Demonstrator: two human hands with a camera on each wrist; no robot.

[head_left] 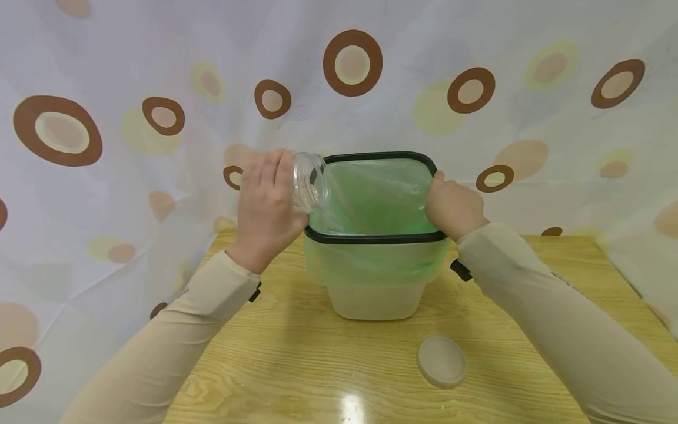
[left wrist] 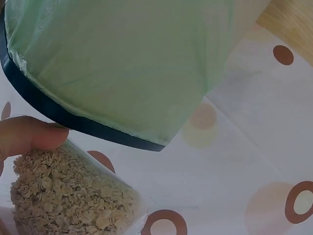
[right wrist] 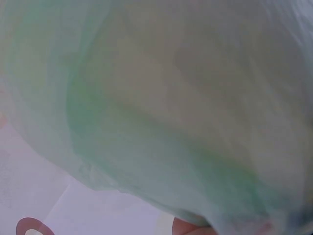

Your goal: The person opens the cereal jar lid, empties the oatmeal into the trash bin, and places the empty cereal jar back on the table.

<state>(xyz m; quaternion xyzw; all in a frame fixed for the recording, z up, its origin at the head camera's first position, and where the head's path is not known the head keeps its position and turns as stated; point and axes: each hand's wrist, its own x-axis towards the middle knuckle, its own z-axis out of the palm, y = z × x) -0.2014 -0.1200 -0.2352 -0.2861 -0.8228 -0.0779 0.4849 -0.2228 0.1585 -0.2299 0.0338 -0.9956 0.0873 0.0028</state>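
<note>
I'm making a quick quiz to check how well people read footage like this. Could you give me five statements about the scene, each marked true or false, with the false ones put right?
1. The left hand holds a clear jar. True.
2. The jar is empty. False: it holds pale flakes.
3. The right hand is at the black rim of the bin. True.
4. The round lid is screwed onto the jar. False: it lies on the table, apart from the jar.
5. A green bag lines the bin. True.
</note>
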